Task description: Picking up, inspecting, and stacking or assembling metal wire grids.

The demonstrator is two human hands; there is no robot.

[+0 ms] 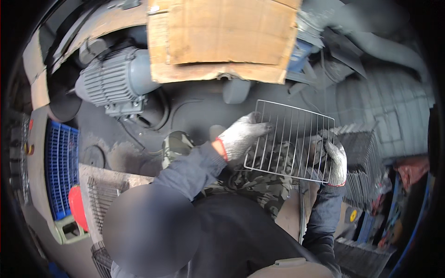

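A rectangular wire rack point(291, 144) of thin silvery bars is held up, tilted, above my camouflage-trousered lap. My left hand point(243, 136), in a whitish knit glove with a red cuff edge, closes on the rack's left side, thumb and fingers at the outer wire. At the opposite side, my right hand point(335, 160) wears a matching glove, darkened at the fingers, and curls around the right edge wire. Just beyond my right hand stands a dense stack of similar wire racks point(361, 155), partly hidden by that hand.
A grey finned motor point(113, 78) sits at the far left. Cardboard point(222, 34) overhangs the far middle. At left are a blue slatted crate point(62, 167), a red rounded object point(77, 208) and more wire racks point(99, 199). Further racks point(364, 259) lie at lower right.
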